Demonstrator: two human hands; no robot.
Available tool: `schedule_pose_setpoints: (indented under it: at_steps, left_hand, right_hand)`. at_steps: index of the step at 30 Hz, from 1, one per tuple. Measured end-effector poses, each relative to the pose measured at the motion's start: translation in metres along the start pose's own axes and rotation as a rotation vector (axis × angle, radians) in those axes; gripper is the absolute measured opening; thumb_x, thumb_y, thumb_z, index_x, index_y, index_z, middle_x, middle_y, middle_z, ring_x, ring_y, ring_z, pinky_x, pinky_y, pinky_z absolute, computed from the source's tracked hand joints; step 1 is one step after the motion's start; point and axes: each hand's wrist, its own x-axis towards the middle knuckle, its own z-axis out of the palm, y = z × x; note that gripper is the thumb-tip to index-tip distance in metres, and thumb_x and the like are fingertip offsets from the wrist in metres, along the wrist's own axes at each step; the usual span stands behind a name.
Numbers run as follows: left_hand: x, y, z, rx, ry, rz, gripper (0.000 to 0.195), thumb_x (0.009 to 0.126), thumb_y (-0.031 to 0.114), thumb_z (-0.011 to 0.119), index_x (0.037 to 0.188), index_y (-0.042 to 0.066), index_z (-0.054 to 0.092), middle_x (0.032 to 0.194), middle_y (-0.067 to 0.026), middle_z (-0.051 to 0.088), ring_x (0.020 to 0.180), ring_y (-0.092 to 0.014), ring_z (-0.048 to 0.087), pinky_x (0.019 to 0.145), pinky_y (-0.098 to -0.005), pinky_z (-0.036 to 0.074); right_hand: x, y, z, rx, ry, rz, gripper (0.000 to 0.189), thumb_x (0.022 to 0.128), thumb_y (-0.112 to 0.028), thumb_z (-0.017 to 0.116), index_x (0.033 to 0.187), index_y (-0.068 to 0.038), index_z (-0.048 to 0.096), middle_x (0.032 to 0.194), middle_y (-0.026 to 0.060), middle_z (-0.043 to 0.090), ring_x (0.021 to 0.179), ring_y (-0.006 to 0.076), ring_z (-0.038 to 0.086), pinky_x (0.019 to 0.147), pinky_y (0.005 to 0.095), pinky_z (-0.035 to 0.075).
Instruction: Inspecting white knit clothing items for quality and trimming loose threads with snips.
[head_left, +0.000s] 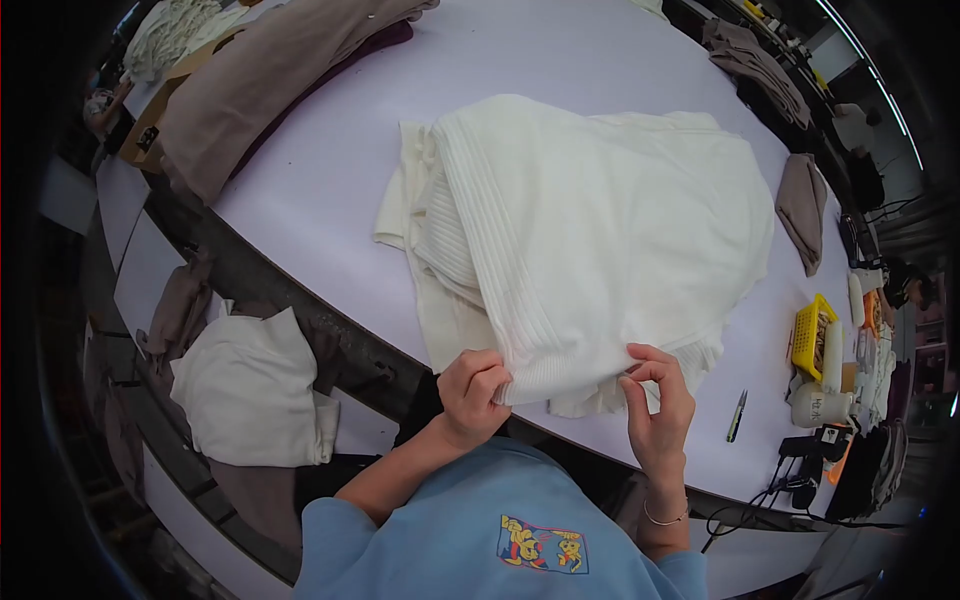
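Observation:
A white knit garment (585, 225) with a ribbed band lies spread over other white knitwear on the table in front of me. At its near left corner, my left hand (474, 386) pinches the ribbed edge between thumb and curled fingers. My right hand (658, 401) holds the near edge further right, thumb and forefinger close together on the fabric. Between my hands the ribbed strip (559, 379) is stretched along the table's front edge. More ribbed white fabric (448, 240) shows beneath at the left.
Taupe folded garments (262, 90) lie at the far left of the table (315, 217). A folded taupe piece (802, 210), a yellow basket (810, 337), a white container (814, 405), a pen-like tool (736, 416) and black cabled devices (810, 457) are on the right. White garments (251, 386) are piled behind my left.

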Motion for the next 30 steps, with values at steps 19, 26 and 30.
schedule_pose_setpoints:
  at_steps: [19,26,30]
  left_hand:
    - [-0.023,0.007,-0.024,-0.052,-0.117,-0.046,0.043,0.061,-0.013,0.068,0.099,0.004,0.058,0.088,-0.0108,0.059,0.07,-0.026,0.06,0.056,-0.0334,0.048]
    - [-0.013,0.008,-0.022,-0.026,-0.037,-0.019,0.04,0.062,-0.009,0.073,0.095,0.006,0.056,0.089,-0.0096,0.059,0.074,-0.027,0.061,0.062,-0.0346,0.05]
    - [-0.016,0.008,-0.021,-0.048,-0.053,-0.012,0.041,0.062,-0.008,0.075,0.093,0.007,0.055,0.092,-0.0097,0.059,0.075,-0.027,0.06,0.063,-0.035,0.05]
  right_hand:
    - [-0.014,-0.002,0.044,1.025,-0.502,0.914,0.04,0.104,-0.037,0.05,0.084,-0.003,0.06,0.058,-0.0008,0.05,0.046,0.0066,0.041,0.043,0.0218,0.03]
    - [-0.029,-0.036,0.044,0.097,-0.28,0.142,0.016,0.079,-0.004,0.079,0.087,-0.003,0.065,0.061,0.0013,0.05,0.049,0.0104,0.047,0.045,0.0256,0.037]
    - [-0.02,-0.018,0.053,-0.129,-0.147,-0.092,0.02,0.076,0.003,0.076,0.091,-0.003,0.064,0.071,0.0027,0.051,0.054,0.0127,0.052,0.048,0.0245,0.042]
